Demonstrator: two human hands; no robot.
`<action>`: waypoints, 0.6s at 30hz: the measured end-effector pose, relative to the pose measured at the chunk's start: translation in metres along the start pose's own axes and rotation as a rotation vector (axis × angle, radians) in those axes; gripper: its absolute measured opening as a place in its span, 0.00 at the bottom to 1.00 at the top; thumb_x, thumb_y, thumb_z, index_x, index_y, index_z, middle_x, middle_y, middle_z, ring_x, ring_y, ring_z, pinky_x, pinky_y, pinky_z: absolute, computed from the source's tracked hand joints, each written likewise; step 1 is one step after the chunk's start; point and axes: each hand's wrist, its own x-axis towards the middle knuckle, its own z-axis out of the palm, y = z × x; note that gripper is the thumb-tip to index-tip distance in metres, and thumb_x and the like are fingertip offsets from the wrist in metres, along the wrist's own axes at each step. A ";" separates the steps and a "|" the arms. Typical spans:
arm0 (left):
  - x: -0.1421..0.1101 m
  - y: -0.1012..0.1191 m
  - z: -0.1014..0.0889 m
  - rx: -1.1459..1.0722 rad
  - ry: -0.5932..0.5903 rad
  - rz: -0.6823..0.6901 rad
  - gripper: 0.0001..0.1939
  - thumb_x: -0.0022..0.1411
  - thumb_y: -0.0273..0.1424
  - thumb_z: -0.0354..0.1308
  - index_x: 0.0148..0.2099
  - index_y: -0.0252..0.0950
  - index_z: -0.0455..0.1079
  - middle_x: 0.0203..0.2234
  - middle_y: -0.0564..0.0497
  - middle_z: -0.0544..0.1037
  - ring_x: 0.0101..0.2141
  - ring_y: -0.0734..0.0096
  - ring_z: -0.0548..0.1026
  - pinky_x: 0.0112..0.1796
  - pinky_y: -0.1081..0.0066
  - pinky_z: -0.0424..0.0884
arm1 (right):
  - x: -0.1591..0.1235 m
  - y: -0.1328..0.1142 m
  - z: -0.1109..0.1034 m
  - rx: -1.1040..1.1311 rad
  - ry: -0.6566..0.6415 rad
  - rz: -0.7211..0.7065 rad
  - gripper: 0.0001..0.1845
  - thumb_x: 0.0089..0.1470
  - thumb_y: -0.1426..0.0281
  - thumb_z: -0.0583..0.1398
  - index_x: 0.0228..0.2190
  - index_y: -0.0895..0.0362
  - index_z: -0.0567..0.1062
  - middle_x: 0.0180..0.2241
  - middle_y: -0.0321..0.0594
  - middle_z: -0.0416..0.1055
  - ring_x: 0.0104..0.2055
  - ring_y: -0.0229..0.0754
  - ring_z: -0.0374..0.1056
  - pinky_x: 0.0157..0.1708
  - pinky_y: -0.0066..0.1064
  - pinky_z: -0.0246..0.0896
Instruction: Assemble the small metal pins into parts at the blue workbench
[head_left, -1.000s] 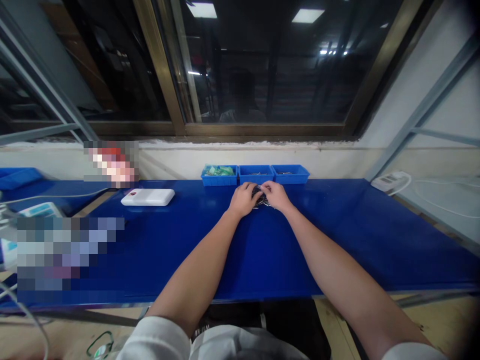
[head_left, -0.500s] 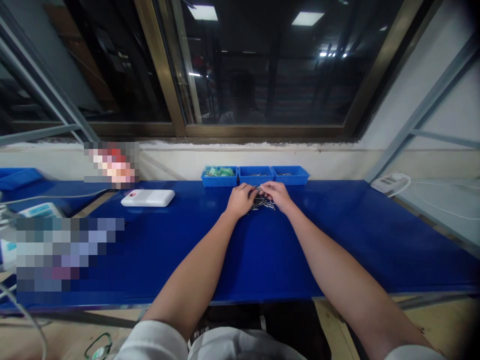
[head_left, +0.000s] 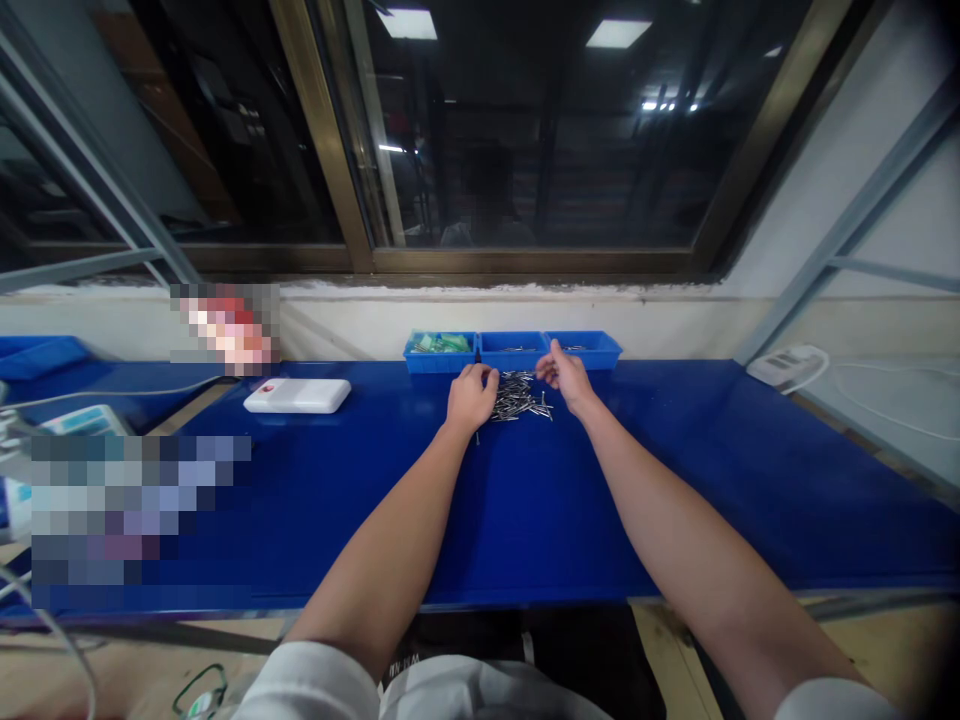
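A heap of thin silvery screws or nails [head_left: 516, 398] lies on the blue tabletop [head_left: 525, 500]; their exact kind is too small to tell. Against the heap's left edge rests my left hand [head_left: 472, 398], its fingers loosely curved and slightly apart, with no object visible in it. My right hand [head_left: 568, 380] hovers at the upper right of the heap, thumb raised away from the bent fingers, and I see nothing held there. Behind the hands stand three blue bins: the left bin [head_left: 441, 364] holds green-tinted plastic packets, while the middle bin [head_left: 514, 360] and right bin [head_left: 592, 360] contain some metal pieces.
A white power-bank-like box [head_left: 298, 396] lies on the table at left. Farther left are a scale-like device [head_left: 82, 425] and another blue bin [head_left: 41, 355]. A white power strip [head_left: 787, 366] with a cable sits at the right. The window wall closes off the back.
My hands have drawn apart, uncovering the heap. The right hand has lifted with its thumb raised; the left has shifted slightly left. The heap looks more spread out.
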 end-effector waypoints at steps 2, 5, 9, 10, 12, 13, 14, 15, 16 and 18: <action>0.000 0.000 0.001 0.008 -0.008 0.002 0.15 0.65 0.38 0.45 0.41 0.36 0.70 0.37 0.46 0.75 0.39 0.65 0.73 0.44 0.67 0.67 | 0.002 -0.002 0.002 0.101 -0.047 -0.032 0.37 0.52 0.41 0.44 0.43 0.55 0.73 0.37 0.44 0.76 0.34 0.40 0.68 0.25 0.26 0.59; 0.001 -0.001 0.001 0.025 -0.035 -0.021 0.16 0.65 0.39 0.44 0.42 0.37 0.70 0.39 0.46 0.74 0.41 0.64 0.73 0.45 0.67 0.66 | 0.003 -0.003 -0.001 0.105 -0.051 -0.041 0.36 0.55 0.44 0.41 0.54 0.52 0.65 0.48 0.43 0.72 0.44 0.41 0.67 0.30 0.27 0.62; 0.001 0.005 -0.005 0.120 -0.139 -0.082 0.21 0.64 0.44 0.43 0.48 0.37 0.68 0.45 0.43 0.73 0.45 0.59 0.72 0.47 0.63 0.66 | -0.001 -0.004 -0.017 -0.266 0.187 0.032 0.31 0.55 0.50 0.46 0.44 0.58 0.74 0.41 0.47 0.75 0.42 0.45 0.69 0.36 0.32 0.63; 0.000 0.008 -0.007 0.173 -0.178 -0.100 0.23 0.63 0.46 0.43 0.49 0.36 0.68 0.46 0.42 0.72 0.47 0.56 0.71 0.48 0.60 0.65 | -0.002 -0.005 -0.023 -0.418 0.245 0.083 0.28 0.54 0.52 0.49 0.40 0.58 0.76 0.39 0.48 0.75 0.42 0.47 0.69 0.39 0.34 0.63; -0.003 0.016 -0.011 0.308 -0.246 -0.179 0.30 0.61 0.51 0.42 0.51 0.34 0.67 0.49 0.37 0.70 0.51 0.47 0.67 0.51 0.54 0.61 | -0.006 -0.008 -0.032 -0.696 0.285 0.246 0.22 0.48 0.56 0.56 0.36 0.60 0.78 0.38 0.53 0.75 0.43 0.53 0.69 0.40 0.38 0.62; -0.004 0.019 -0.013 0.372 -0.267 -0.241 0.34 0.60 0.54 0.41 0.52 0.31 0.66 0.51 0.33 0.69 0.54 0.43 0.64 0.52 0.50 0.58 | -0.007 -0.010 -0.035 -0.801 0.263 0.336 0.22 0.46 0.58 0.58 0.37 0.61 0.78 0.39 0.56 0.74 0.43 0.56 0.69 0.40 0.40 0.63; -0.006 0.022 -0.013 0.419 -0.284 -0.307 0.38 0.58 0.56 0.40 0.54 0.29 0.65 0.53 0.30 0.66 0.56 0.39 0.60 0.53 0.48 0.55 | -0.009 -0.012 -0.036 -0.877 0.221 0.409 0.23 0.44 0.59 0.60 0.38 0.62 0.77 0.41 0.59 0.73 0.43 0.58 0.70 0.39 0.41 0.63; -0.009 0.023 -0.013 0.440 -0.301 -0.368 0.41 0.57 0.58 0.39 0.56 0.27 0.63 0.55 0.28 0.63 0.58 0.37 0.56 0.55 0.46 0.52 | -0.011 -0.013 -0.036 -0.932 0.165 0.455 0.24 0.42 0.60 0.61 0.39 0.63 0.77 0.42 0.61 0.72 0.43 0.59 0.70 0.38 0.42 0.64; -0.011 0.024 -0.011 0.439 -0.319 -0.414 0.44 0.56 0.60 0.39 0.57 0.26 0.61 0.58 0.27 0.60 0.60 0.36 0.52 0.56 0.45 0.49 | -0.012 -0.013 -0.034 -0.970 0.109 0.472 0.26 0.41 0.60 0.62 0.39 0.64 0.77 0.43 0.62 0.71 0.43 0.60 0.70 0.38 0.42 0.64; -0.014 0.021 -0.006 0.392 -0.346 -0.429 0.47 0.55 0.61 0.38 0.60 0.26 0.58 0.61 0.28 0.54 0.62 0.38 0.46 0.58 0.46 0.45 | -0.014 -0.013 -0.026 -1.019 0.019 0.439 0.26 0.40 0.61 0.63 0.40 0.64 0.76 0.43 0.63 0.71 0.43 0.60 0.70 0.37 0.42 0.65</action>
